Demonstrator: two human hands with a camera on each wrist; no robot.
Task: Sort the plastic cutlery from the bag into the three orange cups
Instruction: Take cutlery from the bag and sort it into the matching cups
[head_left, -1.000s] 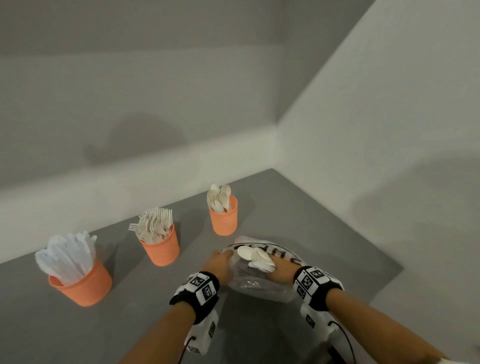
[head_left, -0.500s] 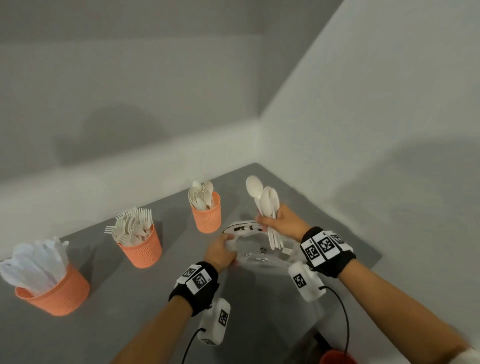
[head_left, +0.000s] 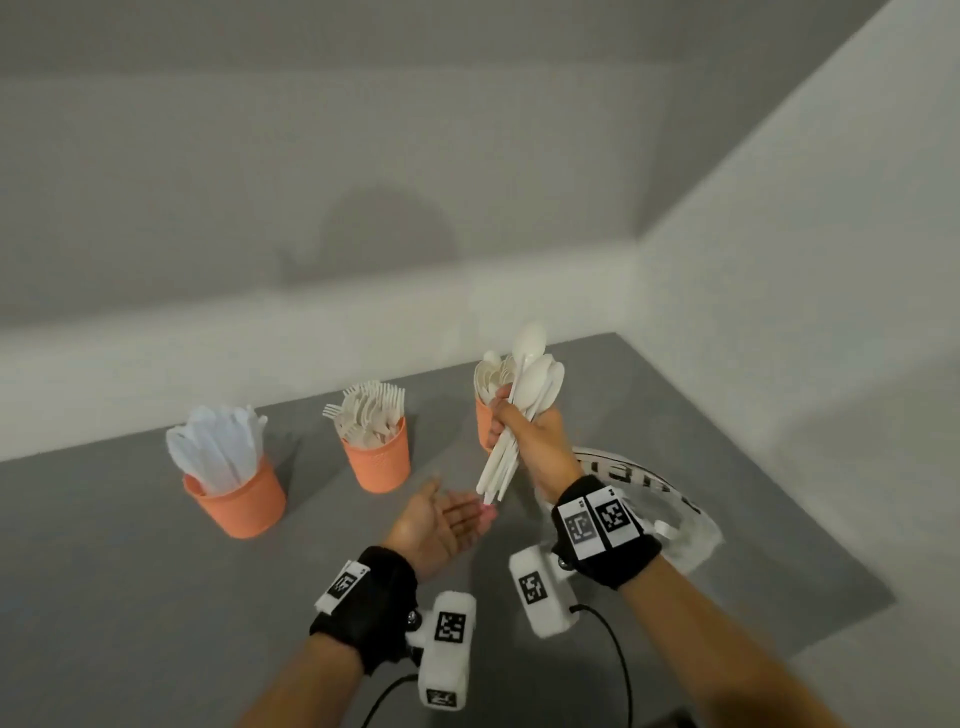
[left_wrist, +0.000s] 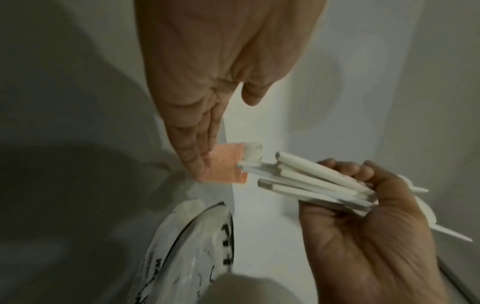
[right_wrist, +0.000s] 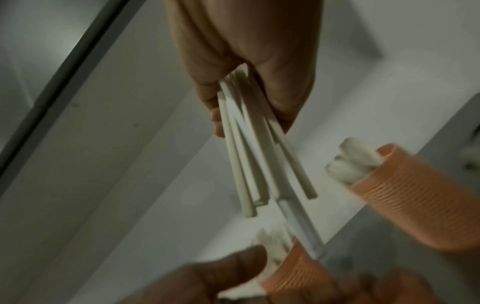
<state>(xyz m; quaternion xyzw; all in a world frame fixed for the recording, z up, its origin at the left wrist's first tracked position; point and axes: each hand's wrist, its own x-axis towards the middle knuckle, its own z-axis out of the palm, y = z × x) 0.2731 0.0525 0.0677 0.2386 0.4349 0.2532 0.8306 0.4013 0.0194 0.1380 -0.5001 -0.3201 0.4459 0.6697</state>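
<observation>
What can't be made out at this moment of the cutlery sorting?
- Spoon cup: head view, mostly hidden behind the right hand and its spoons.
- Bag: whether cutlery remains inside, hidden by the right wrist and glare.
- Fork cup: right wrist view, blurred, partly covered by the left hand.

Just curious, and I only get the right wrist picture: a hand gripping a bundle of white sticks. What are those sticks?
Observer: Spoon handles. The head view shows the right hand gripping a bunch of white spoons, bowls up.
Visitor: I see only two orange cups. Is there a third?
Observer: Yes, a third orange cup at the far left holds white knives.
Visitor: And the bag?
Observer: The clear bag lies on the grey table beyond the right wrist, with neither hand on it.
</observation>
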